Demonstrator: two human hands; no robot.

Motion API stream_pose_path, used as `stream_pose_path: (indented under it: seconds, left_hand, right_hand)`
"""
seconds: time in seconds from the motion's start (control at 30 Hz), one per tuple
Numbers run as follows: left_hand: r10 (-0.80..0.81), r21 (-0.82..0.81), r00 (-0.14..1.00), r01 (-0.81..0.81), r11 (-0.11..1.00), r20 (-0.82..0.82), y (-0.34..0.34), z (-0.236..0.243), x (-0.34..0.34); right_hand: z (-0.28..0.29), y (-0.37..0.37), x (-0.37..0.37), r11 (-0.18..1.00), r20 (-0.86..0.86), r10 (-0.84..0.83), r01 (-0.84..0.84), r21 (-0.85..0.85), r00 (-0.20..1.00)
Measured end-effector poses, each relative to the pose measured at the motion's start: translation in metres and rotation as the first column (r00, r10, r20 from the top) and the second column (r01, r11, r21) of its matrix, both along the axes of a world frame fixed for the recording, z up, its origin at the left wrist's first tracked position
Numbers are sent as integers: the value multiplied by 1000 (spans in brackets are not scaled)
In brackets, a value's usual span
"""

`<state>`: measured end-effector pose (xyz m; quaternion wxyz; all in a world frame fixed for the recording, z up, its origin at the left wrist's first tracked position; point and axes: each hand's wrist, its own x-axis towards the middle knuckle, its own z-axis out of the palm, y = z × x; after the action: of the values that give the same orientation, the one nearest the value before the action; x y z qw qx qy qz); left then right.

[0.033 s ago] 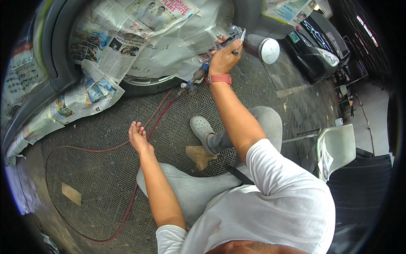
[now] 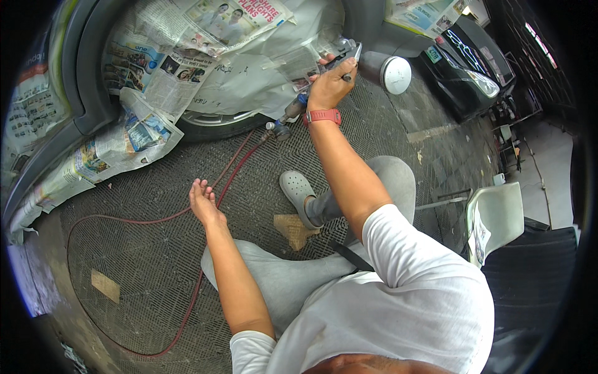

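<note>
My right hand (image 2: pixel 331 86) is wrapped around the handle of a spray gun (image 2: pixel 347 53). A grey cup with a pale round lid (image 2: pixel 397 75) sits at the gun's right. Below the hand hangs a fitting with a blue part (image 2: pixel 281 129), joined to a red air hose (image 2: pixel 237 163). My left hand (image 2: pixel 204 201) is held palm up over the floor, fingers loosely bent and apart. The hose passes by it, and I see no grip on it. Newspaper and plastic sheeting (image 2: pixel 249 78) cover the wheel in front of the gun.
The hose loops over the ridged mat (image 2: pixel 149 255) at left. Grey wheel-arch trim (image 2: pixel 93 87) stands at upper left. A black car part with a lamp (image 2: pixel 464 84) lies at upper right. A pale chair (image 2: pixel 498 215) is at my right. Cardboard pieces (image 2: pixel 106 286) lie on the floor.
</note>
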<state>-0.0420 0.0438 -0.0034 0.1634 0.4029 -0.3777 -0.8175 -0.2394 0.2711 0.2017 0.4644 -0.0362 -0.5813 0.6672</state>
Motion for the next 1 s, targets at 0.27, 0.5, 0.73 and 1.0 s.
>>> stream_pose_path:
  seconds: [0.27,0.5,0.73,1.0]
  left_hand:
    - [-616,-637,787,459,619,-32,55,41,-33]
    - [-910,-261,179,921,288,-373,142,100,-87]
    - [-853,-111,37,988,110,-520,177,83,-113]
    - [-887,-166,-88,986,-14,-452,210,112,-155]
  right_hand:
    - [-15,12,62,989,157,128,-137,49,979]
    - [-5,19,112,972,311,184,-220,84,932]
    - [1,48,107,992,280,59,-87,90,958]
    - [23,82,80,998,250,-64,62,16,966]
